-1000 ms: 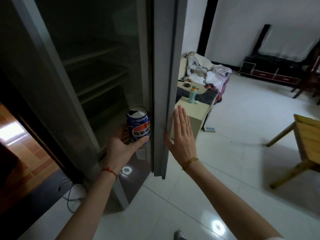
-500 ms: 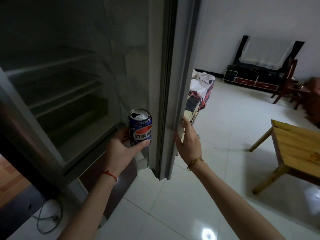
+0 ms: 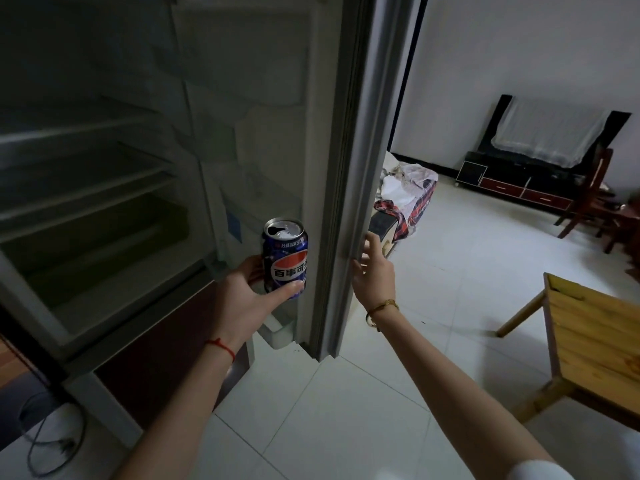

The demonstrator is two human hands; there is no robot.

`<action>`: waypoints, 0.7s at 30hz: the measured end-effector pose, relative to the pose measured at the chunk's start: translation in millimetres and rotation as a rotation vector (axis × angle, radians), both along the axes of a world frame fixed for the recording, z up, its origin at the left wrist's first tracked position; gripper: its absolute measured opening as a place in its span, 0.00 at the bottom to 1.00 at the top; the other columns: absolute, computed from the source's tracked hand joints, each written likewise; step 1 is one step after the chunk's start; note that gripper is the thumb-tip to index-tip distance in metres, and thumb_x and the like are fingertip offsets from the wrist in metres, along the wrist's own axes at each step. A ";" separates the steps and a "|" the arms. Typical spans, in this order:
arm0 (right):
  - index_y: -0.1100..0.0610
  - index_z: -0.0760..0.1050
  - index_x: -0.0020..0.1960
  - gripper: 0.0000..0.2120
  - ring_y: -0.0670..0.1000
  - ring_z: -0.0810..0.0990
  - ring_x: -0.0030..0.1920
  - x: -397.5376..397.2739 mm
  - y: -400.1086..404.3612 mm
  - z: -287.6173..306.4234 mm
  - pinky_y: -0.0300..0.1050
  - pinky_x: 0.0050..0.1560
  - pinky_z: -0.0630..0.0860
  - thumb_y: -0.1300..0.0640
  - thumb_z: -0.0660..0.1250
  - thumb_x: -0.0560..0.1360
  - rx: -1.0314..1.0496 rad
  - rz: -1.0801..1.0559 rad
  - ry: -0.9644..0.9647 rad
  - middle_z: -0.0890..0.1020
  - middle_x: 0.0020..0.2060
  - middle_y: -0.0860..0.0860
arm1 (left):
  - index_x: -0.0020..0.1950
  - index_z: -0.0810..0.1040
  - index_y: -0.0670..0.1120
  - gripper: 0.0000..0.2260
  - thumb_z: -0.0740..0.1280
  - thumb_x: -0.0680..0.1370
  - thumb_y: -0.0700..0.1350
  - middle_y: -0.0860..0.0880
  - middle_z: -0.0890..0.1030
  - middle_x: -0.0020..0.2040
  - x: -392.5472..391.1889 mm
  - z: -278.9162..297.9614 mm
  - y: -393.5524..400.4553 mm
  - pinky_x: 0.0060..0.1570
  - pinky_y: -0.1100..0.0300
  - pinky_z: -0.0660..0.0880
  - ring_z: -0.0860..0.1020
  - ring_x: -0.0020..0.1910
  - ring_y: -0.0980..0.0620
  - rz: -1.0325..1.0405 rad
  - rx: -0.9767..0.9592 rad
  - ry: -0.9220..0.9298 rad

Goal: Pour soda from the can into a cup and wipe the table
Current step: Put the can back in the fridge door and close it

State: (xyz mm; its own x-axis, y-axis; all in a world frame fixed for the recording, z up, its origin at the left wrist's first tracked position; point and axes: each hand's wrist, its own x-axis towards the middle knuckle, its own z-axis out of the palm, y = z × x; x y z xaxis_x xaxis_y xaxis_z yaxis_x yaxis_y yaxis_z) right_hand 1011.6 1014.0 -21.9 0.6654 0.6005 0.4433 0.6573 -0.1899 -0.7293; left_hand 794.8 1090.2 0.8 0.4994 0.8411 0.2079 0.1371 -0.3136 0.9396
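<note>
Here, a tall grey refrigerator (image 3: 104,209) fills the frame from nine to twelve o'clock, its interior dark, bare shelves showing. Its grey door (image 3: 349,168) stands open, edge-on near centre. At four o'clock sits a low yellow wooden table (image 3: 595,344) on the white tiled floor (image 3: 433,289). At two o'clock, a black-and-red low cabinet (image 3: 512,187) stands against the wall, a white cloth draped above it. A heap of white and plaid fabric (image 3: 408,192) lies just right of the door. Left hand (image 3: 249,299) grips the blue Pepsi soda can (image 3: 285,258), thumb across the front, fingers behind; can upright, top already opened, held in front of the door's inner side, left of its edge. Right hand (image 3: 374,268): fingers spread and loosely bent, fingertips touching the door's outer edge, holding nothing. Red string on left wrist, gold bracelet (image 3: 381,308) on right.
</note>
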 end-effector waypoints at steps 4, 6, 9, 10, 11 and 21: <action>0.52 0.66 0.67 0.24 0.51 0.83 0.50 41.8 5.8 4.8 0.50 0.52 0.81 0.69 0.62 0.75 -0.018 -0.022 0.061 0.82 0.55 0.52 | 0.55 0.78 0.54 0.22 0.80 0.65 0.51 0.58 0.82 0.49 31.0 12.3 0.6 0.46 0.67 0.77 0.81 0.49 0.62 0.004 0.022 0.001; 0.51 0.66 0.67 0.24 0.54 0.83 0.51 64.5 11.3 3.2 0.55 0.53 0.81 0.69 0.62 0.75 -0.029 -0.039 0.065 0.82 0.55 0.54 | 0.56 0.78 0.52 0.22 0.80 0.64 0.51 0.58 0.82 0.49 45.7 18.3 2.8 0.44 0.70 0.76 0.80 0.48 0.63 0.015 0.043 -0.003; 0.50 0.65 0.67 0.25 0.53 0.83 0.51 95.9 19.2 2.3 0.54 0.53 0.80 0.68 0.62 0.75 -0.048 -0.036 0.073 0.82 0.55 0.55 | 0.58 0.79 0.49 0.25 0.80 0.64 0.52 0.56 0.83 0.50 66.9 26.1 7.9 0.47 0.66 0.77 0.81 0.49 0.61 0.015 0.067 -0.004; 0.49 0.66 0.67 0.24 0.53 0.83 0.50 105.4 21.2 2.8 0.54 0.53 0.81 0.68 0.62 0.75 -0.051 -0.028 0.081 0.82 0.55 0.54 | 0.58 0.79 0.49 0.25 0.80 0.64 0.52 0.55 0.83 0.50 73.9 28.4 9.6 0.49 0.64 0.78 0.81 0.50 0.60 0.007 0.073 -0.004; 0.49 0.66 0.66 0.24 0.51 0.83 0.49 115.3 23.6 2.6 0.53 0.53 0.81 0.68 0.62 0.75 -0.052 -0.022 0.090 0.82 0.54 0.54 | 0.58 0.79 0.48 0.24 0.80 0.65 0.52 0.55 0.83 0.51 81.3 30.7 11.4 0.50 0.63 0.78 0.81 0.50 0.59 -0.002 0.081 -0.004; 0.50 0.67 0.66 0.24 0.51 0.81 0.49 194.5 55.8 7.7 0.46 0.53 0.80 0.70 0.62 0.75 -0.080 0.008 0.131 0.81 0.52 0.51 | 0.53 0.78 0.54 0.19 0.80 0.65 0.51 0.58 0.83 0.49 155.7 56.3 42.9 0.45 0.74 0.75 0.81 0.47 0.65 -0.024 0.188 -0.041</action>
State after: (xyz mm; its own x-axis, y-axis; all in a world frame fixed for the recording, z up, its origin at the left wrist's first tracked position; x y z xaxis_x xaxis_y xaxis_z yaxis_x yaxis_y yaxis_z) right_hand 1206.0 1069.8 -14.2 0.7096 0.6361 0.3032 0.5590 -0.2461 -0.7918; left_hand 950.5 1133.1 57.1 0.5062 0.7735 0.3814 0.0901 -0.4872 0.8686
